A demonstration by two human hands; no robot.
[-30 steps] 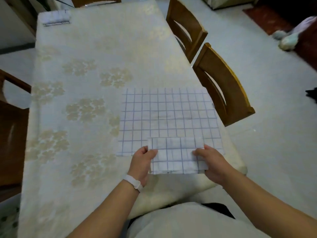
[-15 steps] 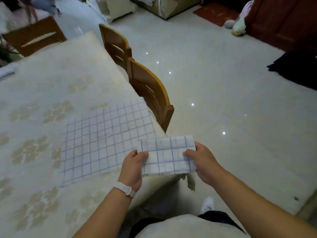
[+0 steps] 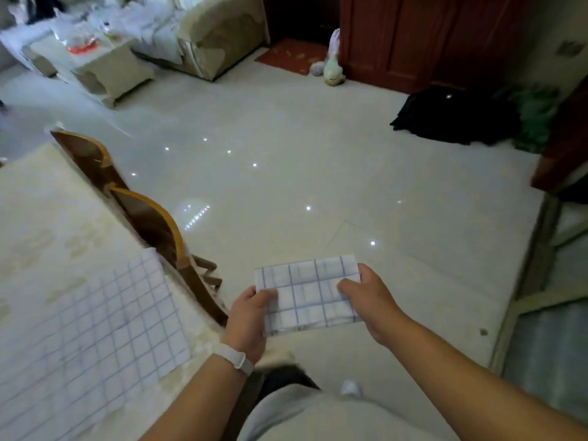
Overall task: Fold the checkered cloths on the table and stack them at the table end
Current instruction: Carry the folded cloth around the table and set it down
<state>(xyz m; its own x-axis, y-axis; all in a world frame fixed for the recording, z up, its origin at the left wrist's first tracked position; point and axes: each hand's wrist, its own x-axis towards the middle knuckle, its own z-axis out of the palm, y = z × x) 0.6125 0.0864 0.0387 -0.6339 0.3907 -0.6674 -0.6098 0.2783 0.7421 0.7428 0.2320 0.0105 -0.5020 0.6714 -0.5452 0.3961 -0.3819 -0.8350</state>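
A small folded checkered cloth point(image 3: 307, 292), white with blue lines, hangs in the air over the floor to the right of the table. My left hand point(image 3: 249, 319) grips its left edge with the thumb on top. My right hand point(image 3: 370, 297) grips its right edge the same way. A second checkered cloth point(image 3: 86, 332) lies spread flat on the table point(image 3: 41, 224), near its right edge at the lower left of the view.
Two wooden chairs point(image 3: 152, 218) stand along the table's right side. White tiled floor point(image 3: 318, 173) stretches ahead. A black bag point(image 3: 451, 117) lies on the floor at the right, a sofa point(image 3: 219, 30) and low table point(image 3: 98, 58) stand far back.
The view has swung right, away from the table. Both hands have carried the folded cloth off the table edge and out over the floor. The flat cloth stays on the table.
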